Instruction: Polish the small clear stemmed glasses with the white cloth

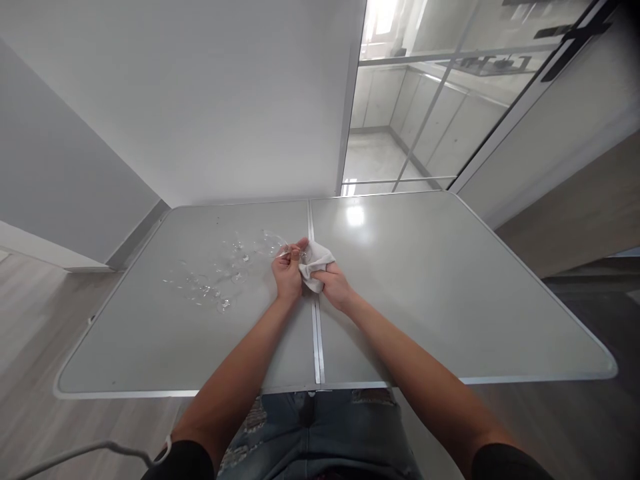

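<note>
Near the table's centre seam, my left hand (287, 270) is closed around the stem of a clear stemmed glass (273, 243). The glass lies sideways, its bowl pointing left and its round foot towards the cloth. A white cloth (320, 255) is bunched in my right hand (336, 285), pressed against the foot of the glass. Part of the foot is hidden by the cloth and fingers. Left of my hands, several more clear glasses (203, 288) lie on their sides on the table; their outlines are faint and overlap.
The pale folding table (425, 300) has a metal rim and a metal seam (317, 340) down its middle. Behind it rises a white wall (250, 100), with a glass door (420, 120) to the right. A grey cable (95, 448) hangs at the lower left.
</note>
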A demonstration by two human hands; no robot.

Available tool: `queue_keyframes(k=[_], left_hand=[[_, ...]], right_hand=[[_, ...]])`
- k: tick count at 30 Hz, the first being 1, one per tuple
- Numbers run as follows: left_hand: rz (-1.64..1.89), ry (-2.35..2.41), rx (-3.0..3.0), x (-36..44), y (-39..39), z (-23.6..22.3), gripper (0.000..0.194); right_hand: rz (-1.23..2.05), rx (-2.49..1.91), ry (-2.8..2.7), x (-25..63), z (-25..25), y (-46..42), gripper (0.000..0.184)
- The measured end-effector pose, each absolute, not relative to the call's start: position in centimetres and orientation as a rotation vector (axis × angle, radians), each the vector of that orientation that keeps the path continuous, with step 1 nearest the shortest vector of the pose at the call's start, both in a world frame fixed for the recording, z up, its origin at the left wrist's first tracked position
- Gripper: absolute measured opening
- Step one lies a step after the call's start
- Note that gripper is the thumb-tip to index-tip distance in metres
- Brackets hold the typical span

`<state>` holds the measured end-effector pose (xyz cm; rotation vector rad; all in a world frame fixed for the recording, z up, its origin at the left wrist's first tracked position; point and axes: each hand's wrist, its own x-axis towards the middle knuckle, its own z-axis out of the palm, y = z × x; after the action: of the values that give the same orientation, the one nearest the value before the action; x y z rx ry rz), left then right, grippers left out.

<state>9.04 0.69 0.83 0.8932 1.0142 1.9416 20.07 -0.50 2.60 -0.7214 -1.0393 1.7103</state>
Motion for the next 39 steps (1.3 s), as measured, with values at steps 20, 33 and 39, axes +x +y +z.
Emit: queue_keyframes(k=[20, 33, 39], left_hand=[[1.556, 1.289, 1.362, 9.4, -1.0, 1.1, 0.043], [1.424, 1.346, 1.634, 9.4, -0.5, -0.4, 0.035], [1.502, 1.440, 1.686, 9.4, -0.7, -0.1, 0.018]], right_hand=[[0.994, -1.203, -1.469, 24.0, 4.2, 0.9, 0.040], [1.297, -1.084, -1.341, 23.4, 2.8, 1.8, 0.047], [1.146, -1.105, -1.421, 23.5, 2.6, 1.8, 0.040]])
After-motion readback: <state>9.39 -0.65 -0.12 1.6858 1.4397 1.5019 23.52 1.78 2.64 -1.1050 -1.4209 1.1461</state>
